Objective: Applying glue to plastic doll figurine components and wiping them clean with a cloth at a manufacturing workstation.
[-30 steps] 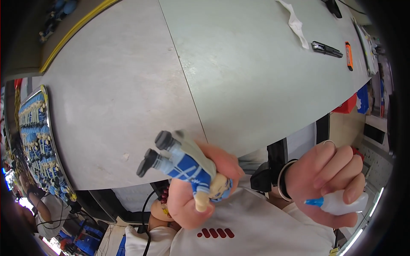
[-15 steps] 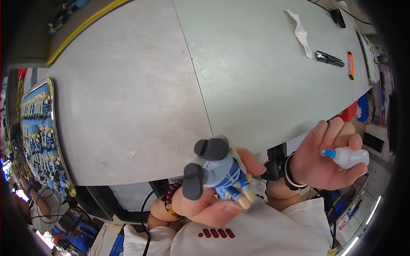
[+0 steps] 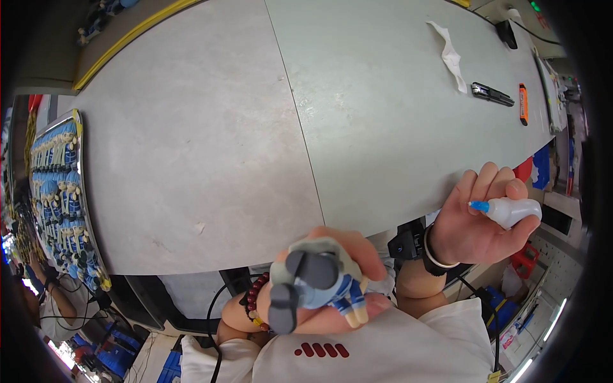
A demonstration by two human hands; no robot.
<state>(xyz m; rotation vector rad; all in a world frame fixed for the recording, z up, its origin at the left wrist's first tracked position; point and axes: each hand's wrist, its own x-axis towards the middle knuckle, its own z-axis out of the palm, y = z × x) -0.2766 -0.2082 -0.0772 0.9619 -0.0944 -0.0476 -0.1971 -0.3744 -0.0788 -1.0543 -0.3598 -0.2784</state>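
Observation:
A small painted figurine (image 3: pixel 319 281) in blue clothing with dark grey shoe soles is gripped in my left hand (image 3: pixel 364 252), close to my body by the near table edge. Its soles face up toward me, and its head is hidden. At the right, my right hand (image 3: pixel 476 223) is turned palm up beyond the table edge. A white squeeze bottle (image 3: pixel 513 212) with a blue nozzle lies between its thumb and fingers, the nozzle pointing left. The two hands are apart.
A tray (image 3: pixel 82 166) with several rows of similar figurines stands at the left table edge. On the far right of the table (image 3: pixel 357 159) lie a crumpled white tissue (image 3: pixel 451 57), a black stapler (image 3: pixel 492 94) and an orange box-cutter-like item (image 3: pixel 523 104). Another person's arm (image 3: pixel 54 297) shows at far left.
My left hand has moved slightly down and left, turning the figurine so its soles face me more. My right hand has shifted up and left with the bottle.

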